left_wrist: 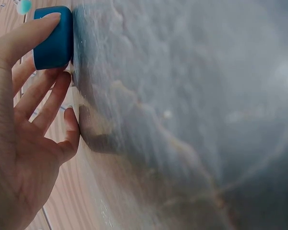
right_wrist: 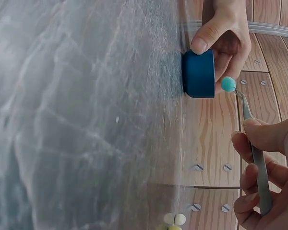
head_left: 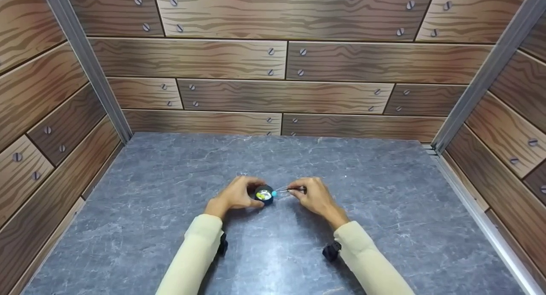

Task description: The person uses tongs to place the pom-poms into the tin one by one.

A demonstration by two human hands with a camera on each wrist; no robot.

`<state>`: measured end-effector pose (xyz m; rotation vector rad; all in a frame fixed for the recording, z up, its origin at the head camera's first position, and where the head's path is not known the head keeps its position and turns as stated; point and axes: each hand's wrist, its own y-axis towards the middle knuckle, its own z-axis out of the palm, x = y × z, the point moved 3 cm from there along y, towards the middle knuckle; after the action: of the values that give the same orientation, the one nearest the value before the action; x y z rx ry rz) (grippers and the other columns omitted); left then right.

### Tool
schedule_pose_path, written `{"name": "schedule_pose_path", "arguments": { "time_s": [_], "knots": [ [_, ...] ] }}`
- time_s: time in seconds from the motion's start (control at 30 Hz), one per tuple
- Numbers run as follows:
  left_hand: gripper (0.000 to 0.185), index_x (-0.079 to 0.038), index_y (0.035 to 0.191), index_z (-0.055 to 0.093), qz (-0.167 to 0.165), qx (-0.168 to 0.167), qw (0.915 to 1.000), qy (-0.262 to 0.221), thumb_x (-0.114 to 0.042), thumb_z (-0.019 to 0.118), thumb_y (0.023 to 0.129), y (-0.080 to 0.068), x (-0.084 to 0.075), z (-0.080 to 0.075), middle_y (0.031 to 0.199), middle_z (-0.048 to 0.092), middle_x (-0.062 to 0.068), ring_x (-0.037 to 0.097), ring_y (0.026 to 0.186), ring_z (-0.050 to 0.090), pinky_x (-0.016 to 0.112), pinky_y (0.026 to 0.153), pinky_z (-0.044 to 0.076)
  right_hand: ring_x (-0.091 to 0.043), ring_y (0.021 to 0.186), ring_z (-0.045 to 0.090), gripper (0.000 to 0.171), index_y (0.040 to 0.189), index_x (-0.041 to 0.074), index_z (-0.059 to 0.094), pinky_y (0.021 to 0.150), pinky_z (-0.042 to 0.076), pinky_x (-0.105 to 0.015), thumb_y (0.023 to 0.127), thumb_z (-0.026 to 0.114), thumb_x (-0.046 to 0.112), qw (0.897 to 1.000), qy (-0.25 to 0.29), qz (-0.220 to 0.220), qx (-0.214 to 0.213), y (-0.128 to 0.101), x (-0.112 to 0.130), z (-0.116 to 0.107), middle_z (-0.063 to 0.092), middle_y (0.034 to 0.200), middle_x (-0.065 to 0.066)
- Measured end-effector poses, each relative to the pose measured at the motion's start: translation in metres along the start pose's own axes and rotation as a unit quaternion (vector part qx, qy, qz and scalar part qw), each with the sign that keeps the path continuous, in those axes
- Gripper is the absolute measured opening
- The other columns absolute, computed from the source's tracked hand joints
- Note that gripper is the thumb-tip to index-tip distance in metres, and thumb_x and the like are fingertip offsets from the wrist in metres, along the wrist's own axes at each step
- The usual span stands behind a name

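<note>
A small, round blue cup [head_left: 264, 195] stands on the table with yellow and white bits inside. My left hand [head_left: 237, 194] grips its side between thumb and fingers; the cup's smooth blue wall [left_wrist: 54, 38] shows in the left wrist view. My right hand [head_left: 315, 197] pinches metal tweezers [right_wrist: 259, 167], pointing left toward the cup. At their tips is a small teal ball [right_wrist: 228, 84], just above the rim in the right wrist view. From the head, this ball overlaps the cup's right edge.
The grey marbled table [head_left: 170, 167] is bounded by wood-patterned walls [head_left: 230, 60] and metal corner posts [head_left: 91, 64]. Small pale and yellow balls [right_wrist: 174, 219] lie at the lower edge of the right wrist view. A tiny white speck [head_left: 345, 176] sits on the table to the right.
</note>
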<state>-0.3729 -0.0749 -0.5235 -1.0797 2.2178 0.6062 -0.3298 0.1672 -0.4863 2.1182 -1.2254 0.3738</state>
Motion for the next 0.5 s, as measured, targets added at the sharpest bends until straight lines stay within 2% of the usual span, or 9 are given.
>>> {"name": "schedule_pose_path", "arguments": {
  "time_s": [0.5],
  "knots": [
    [0.058,-0.007,0.128,0.070,0.007,-0.001,1.0000,-0.006,-0.020,0.089,0.074,-0.001,0.000,0.000,0.121,0.076,0.009,0.023,0.114,0.070,0.043,0.107,0.053,-0.017,0.079,0.071,0.011,0.097,0.009,0.083,0.068,0.054,-0.026,0.088,0.078,0.007,1.000,0.011,0.018,-0.005,0.004,0.002,0.011,0.081,0.097,-0.008]
  ]
}}
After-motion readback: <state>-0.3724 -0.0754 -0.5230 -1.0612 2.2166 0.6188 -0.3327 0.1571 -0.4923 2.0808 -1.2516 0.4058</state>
